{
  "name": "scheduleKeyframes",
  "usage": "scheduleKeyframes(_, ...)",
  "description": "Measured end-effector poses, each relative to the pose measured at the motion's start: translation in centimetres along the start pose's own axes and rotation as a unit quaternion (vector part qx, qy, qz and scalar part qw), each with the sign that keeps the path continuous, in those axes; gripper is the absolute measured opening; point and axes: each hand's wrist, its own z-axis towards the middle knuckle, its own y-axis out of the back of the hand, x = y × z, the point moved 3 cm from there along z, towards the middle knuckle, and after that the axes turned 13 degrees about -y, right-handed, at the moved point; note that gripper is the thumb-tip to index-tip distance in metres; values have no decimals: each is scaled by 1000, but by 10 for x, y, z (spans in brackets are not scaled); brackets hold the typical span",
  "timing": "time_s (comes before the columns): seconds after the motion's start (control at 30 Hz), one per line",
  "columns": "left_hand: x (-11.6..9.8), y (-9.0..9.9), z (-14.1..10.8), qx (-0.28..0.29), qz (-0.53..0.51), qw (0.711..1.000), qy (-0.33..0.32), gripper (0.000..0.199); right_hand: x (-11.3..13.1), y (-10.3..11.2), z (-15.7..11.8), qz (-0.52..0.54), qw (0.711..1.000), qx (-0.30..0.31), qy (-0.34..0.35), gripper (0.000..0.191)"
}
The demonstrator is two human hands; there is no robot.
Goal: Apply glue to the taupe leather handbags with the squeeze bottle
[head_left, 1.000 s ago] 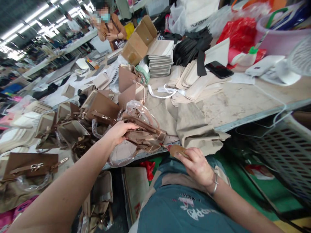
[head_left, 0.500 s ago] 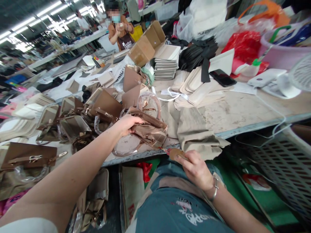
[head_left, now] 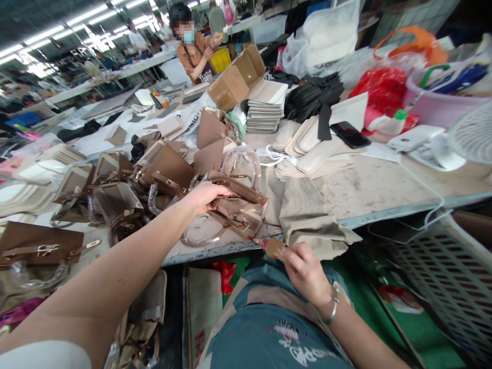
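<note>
My left hand (head_left: 207, 197) is closed on the edge of a brown handbag (head_left: 251, 195), which lies on its side at the table's front edge. Clear plastic wraps the bag's round handles, one behind the bag and one in front. In my right hand (head_left: 307, 271) is a hand tool (head_left: 274, 249) with a tan, wrapped-looking handle and a thin reddish front end. The tool's tip is at the bag's near lower corner; whether it touches is too small to tell. Beige cloth (head_left: 307, 215) lies right of the bag, drooping over the edge.
More brown handbags (head_left: 169, 166) crowd the table on the left. Behind stand stacked beige panels (head_left: 265, 110), a cardboard box (head_left: 228, 87) and black strips (head_left: 313, 95). A phone (head_left: 349, 134), purple basin (head_left: 430, 102) and white fan (head_left: 474, 128) are right. A plastic crate (head_left: 442, 277) stands below. A co-worker (head_left: 196, 56) is across.
The view has shifted slightly. My hands keep their holds on the bag and the tool, with the tip still by the bag's corner. The co-worker across has stretched out an arm.
</note>
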Motion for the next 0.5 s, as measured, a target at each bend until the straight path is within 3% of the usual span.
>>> scheduleKeyframes(0.5, -1, -3, 7, 4, -4, 1000, -4, 20, -17, 6, 16, -14, 996, -71, -57, 26)
